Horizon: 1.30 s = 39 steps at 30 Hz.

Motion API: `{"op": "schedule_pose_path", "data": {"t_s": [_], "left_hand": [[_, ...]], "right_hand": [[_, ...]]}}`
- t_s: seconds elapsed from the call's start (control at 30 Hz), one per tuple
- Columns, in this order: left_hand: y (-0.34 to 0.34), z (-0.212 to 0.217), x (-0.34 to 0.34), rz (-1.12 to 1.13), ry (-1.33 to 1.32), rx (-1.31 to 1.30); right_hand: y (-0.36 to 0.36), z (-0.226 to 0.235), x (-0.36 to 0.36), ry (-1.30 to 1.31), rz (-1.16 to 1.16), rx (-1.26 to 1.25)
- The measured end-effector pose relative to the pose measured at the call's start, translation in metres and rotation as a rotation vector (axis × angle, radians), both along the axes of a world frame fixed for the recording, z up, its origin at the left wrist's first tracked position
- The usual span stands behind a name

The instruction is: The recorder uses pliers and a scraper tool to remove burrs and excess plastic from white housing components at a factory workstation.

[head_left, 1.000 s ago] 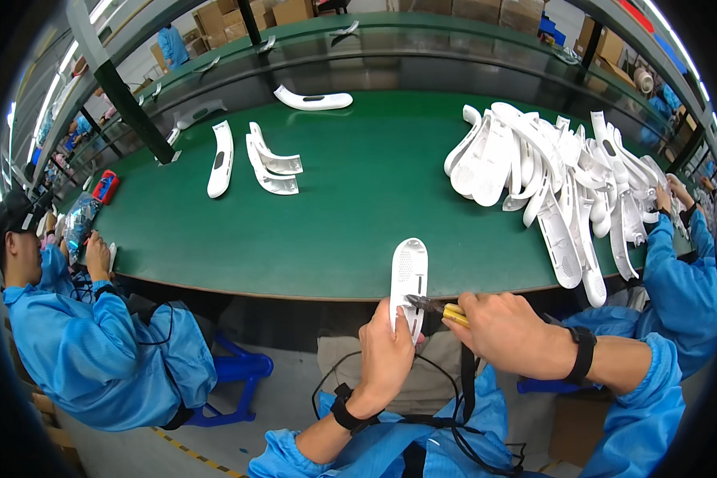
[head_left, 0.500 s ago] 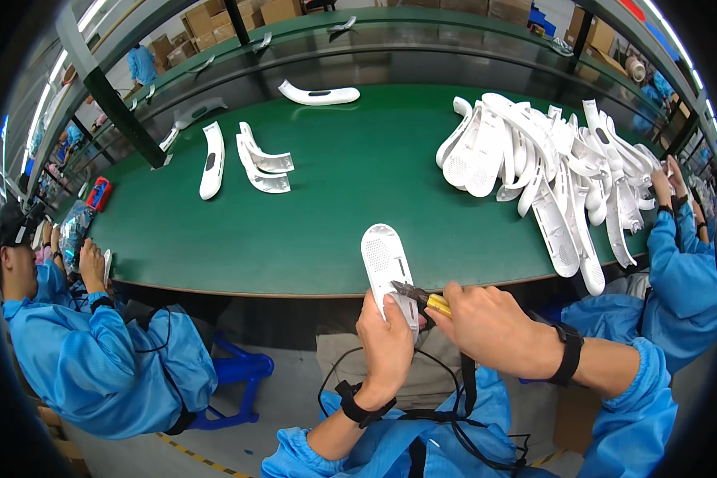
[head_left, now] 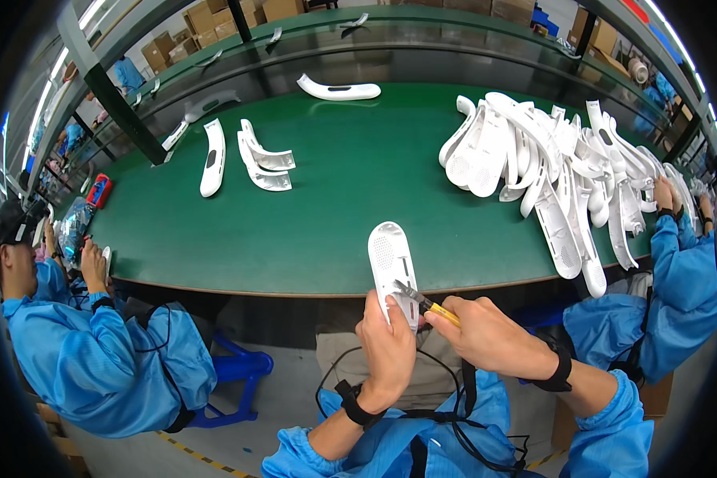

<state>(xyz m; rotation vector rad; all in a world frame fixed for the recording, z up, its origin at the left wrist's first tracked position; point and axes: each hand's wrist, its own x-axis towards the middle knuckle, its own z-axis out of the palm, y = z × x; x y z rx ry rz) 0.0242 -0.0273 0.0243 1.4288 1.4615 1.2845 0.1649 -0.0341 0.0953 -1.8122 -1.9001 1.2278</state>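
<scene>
My left hand (head_left: 389,346) is closed around the lower end of a white plastic shell (head_left: 389,248), elongated and rounded, with small perforations and a side slot. Its hollow inside faces up, and the shell extends over the table's near edge. In my right hand (head_left: 494,334) is a pair of pliers (head_left: 438,308) with yellow handles and dark metal jaws. The jaws touch or sit just over the shell's inside near its slotted edge; exactly what they grip is too small to tell. Black bands circle both of my wrists.
A large heap of similar white shells (head_left: 562,171) lies on the right of the green table (head_left: 327,215). Several more lie at the left, and a curved shell (head_left: 338,88) is at the back. Co-workers in blue sit left and right. A blue stool (head_left: 235,374) stands left.
The held shell and the pliers have shifted slightly right; my right hand has turned a little. The curved shell at the back and pieces on the far ledge are farther right.
</scene>
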Motion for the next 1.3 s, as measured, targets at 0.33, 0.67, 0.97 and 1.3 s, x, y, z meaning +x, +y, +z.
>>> {"op": "schedule_pose_path", "data": {"t_s": [0.33,0.67,0.97,1.3], "left_hand": [[-0.008,0.005,-0.001,-0.038,-0.007,0.025],[-0.003,0.008,-0.007,-0.1,-0.07,0.037],[-0.002,0.022,-0.053,-0.28,0.69,0.956],[0.006,0.013,-0.081,-0.445,0.665,1.068]], "right_hand": [[-0.007,-0.026,0.012,0.169,-0.032,-0.187],[-0.025,-0.017,0.013,0.366,-0.108,-0.179],[-0.05,-0.028,0.04,0.702,-0.325,0.396],[-0.051,-0.048,0.038,0.744,-0.309,0.358]]}}
